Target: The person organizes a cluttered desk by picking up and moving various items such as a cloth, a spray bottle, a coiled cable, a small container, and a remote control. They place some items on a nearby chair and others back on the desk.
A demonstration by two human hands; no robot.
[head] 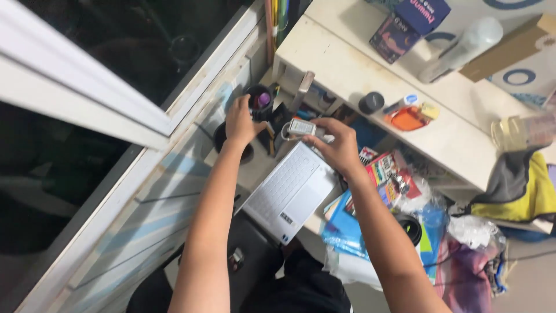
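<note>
Nearest the camera, a dark chair or lap fills the bottom of the view, and both forearms reach up and away from it. Just beyond lies a white laptop (289, 191), open and flat on a pale surface (255, 168), its near corner hanging past the edge. To its right, blue folders and glossy booklets (385, 174) pile against crumpled plastic bags (475, 232).

Further out, the right hand (339, 145) is closed around a small white charger block (302, 127) with a looped cord, holding it in the air above the laptop's far end. The left hand (240, 122) is curled with its fingers touching a dark pen cup (260, 99), which stands near a window frame; whether it truly grips the cup I cannot tell.

The risk, as I judge it, is crowding. The charger hangs right over the keyboard, so a slip would drop it on the keys, and the cord could catch the pen cup. A nudge from the left wrist could tip that cup.

Open room is scarce: the window wall closes off the left, and clutter the right. Beyond, a white shelf (347, 64) carries a round black lid (371, 102), an orange item (408, 117) and boxes.
</note>
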